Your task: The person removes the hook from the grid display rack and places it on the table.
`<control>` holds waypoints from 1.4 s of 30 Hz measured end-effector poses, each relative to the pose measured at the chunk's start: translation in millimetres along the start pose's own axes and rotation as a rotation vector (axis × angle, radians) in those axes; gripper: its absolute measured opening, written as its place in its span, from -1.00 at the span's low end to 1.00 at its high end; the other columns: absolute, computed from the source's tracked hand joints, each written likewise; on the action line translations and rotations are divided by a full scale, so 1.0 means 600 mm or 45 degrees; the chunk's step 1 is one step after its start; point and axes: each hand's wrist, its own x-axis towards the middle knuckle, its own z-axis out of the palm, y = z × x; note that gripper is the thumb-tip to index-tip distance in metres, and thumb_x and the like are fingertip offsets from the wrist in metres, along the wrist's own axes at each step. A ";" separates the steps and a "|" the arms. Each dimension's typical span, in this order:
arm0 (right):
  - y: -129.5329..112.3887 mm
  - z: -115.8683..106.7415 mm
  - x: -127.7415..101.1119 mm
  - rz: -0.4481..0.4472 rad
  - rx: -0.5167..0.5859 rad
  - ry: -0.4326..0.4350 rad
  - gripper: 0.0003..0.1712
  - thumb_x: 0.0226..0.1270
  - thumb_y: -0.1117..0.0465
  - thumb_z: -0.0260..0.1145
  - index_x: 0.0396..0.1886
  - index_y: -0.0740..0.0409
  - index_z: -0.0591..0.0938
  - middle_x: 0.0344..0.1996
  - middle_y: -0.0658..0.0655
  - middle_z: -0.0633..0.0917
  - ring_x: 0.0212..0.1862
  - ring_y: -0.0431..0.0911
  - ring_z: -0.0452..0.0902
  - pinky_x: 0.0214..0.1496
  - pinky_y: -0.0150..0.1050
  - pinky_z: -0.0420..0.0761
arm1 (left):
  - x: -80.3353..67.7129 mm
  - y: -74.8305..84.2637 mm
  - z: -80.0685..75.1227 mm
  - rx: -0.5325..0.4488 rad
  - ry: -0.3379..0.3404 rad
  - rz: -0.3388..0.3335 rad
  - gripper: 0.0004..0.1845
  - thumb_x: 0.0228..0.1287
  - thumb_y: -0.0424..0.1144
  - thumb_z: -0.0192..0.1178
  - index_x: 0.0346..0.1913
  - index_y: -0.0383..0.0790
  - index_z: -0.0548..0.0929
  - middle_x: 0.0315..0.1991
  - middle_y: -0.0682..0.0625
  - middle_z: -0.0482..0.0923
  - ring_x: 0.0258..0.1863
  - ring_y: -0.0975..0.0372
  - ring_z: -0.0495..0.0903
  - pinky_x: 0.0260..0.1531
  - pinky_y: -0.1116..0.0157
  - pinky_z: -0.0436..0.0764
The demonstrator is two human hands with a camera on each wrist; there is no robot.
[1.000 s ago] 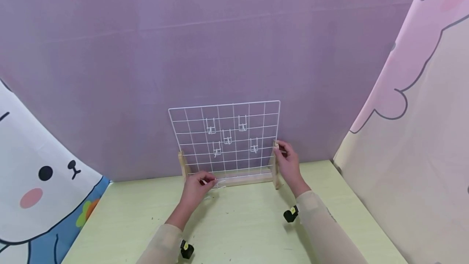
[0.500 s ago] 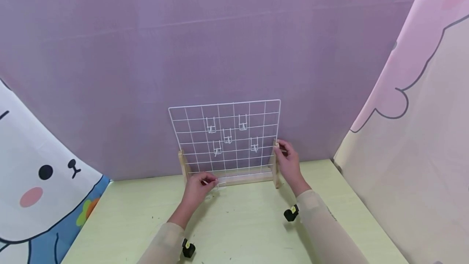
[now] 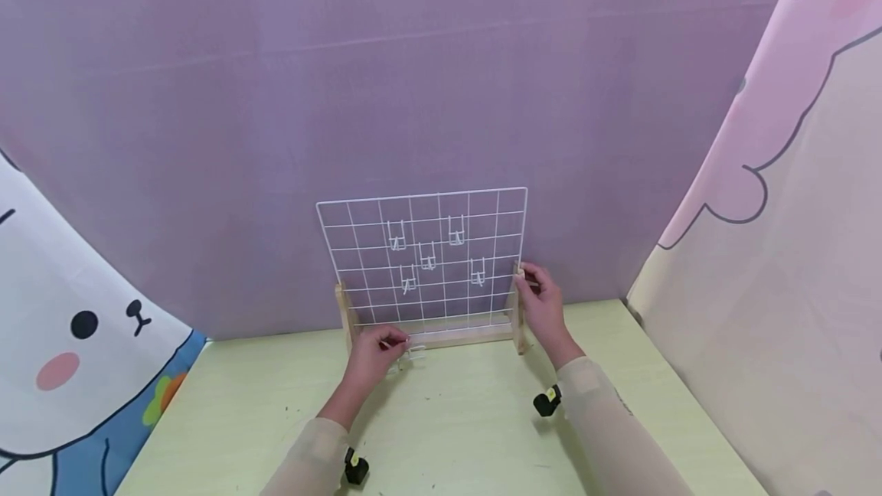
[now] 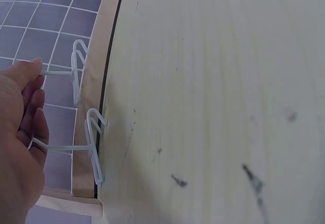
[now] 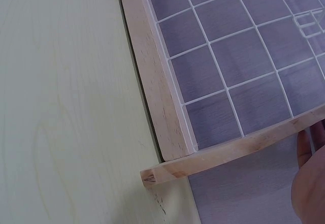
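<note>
A white wire grid panel [image 3: 422, 196] stands upright in a wooden stand [image 3: 468, 337] with an upright post at each side. Several white wire hooks [image 3: 427, 260] hang on the grid. My left hand [image 3: 370, 358] is in front of the stand's lower left. It holds two loose white hooks; the upper hook [image 4: 75, 76] is pinched by thumb and fingertip, while the lower hook [image 4: 93, 148] is held by the curled fingers. At the right post [image 5: 238, 148], my right hand [image 3: 541, 308] grips the upper end from the outer side. Part of this hand lies behind the post in the right wrist view.
The stand rests on a pale wooden table [image 3: 468, 419] with small dark marks. Close behind it is a purple backdrop [image 3: 413, 83]. Printed cloths with cartoon figures border the table at left [image 3: 83, 373] and right [image 3: 779, 266]. A black wrist camera [image 3: 547, 402] sits below the right wrist.
My left hand has shifted very slightly to the right, and the hooks in it have turned a little, showing more plainly. My right hand and the grid stay in place.
</note>
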 end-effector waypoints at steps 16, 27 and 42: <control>0.001 -0.001 -0.001 -0.007 0.010 0.000 -0.64 0.69 0.22 0.36 0.33 0.25 0.67 0.10 0.26 0.68 0.08 0.21 0.63 0.05 -0.25 0.77 | 0.000 -0.011 0.004 0.013 -0.016 0.010 -0.93 0.34 -0.49 0.53 -0.20 -0.31 0.84 -0.34 0.08 0.79 -0.38 0.29 0.67 -0.31 0.35 0.71; -0.020 0.003 -0.001 0.040 0.011 -0.007 -0.65 0.70 0.35 0.30 0.34 0.41 0.63 0.15 0.41 0.65 0.00 -0.09 0.61 0.02 -0.38 0.71 | -0.002 -0.017 0.005 0.030 -0.005 -0.031 -0.90 0.34 -0.52 0.52 -0.16 -0.34 0.84 -0.33 0.05 0.79 -0.36 0.25 0.67 -0.34 0.37 0.68; -0.059 0.003 -0.013 0.045 0.050 -0.016 -0.66 0.69 0.36 0.31 0.32 0.43 0.63 0.15 0.43 0.64 -0.02 -0.16 0.60 0.05 -0.37 0.71 | -0.001 -0.023 0.007 0.022 -0.031 -0.069 -0.93 0.35 -0.49 0.52 -0.20 -0.32 0.83 -0.37 0.07 0.77 -0.39 0.24 0.64 -0.38 0.37 0.64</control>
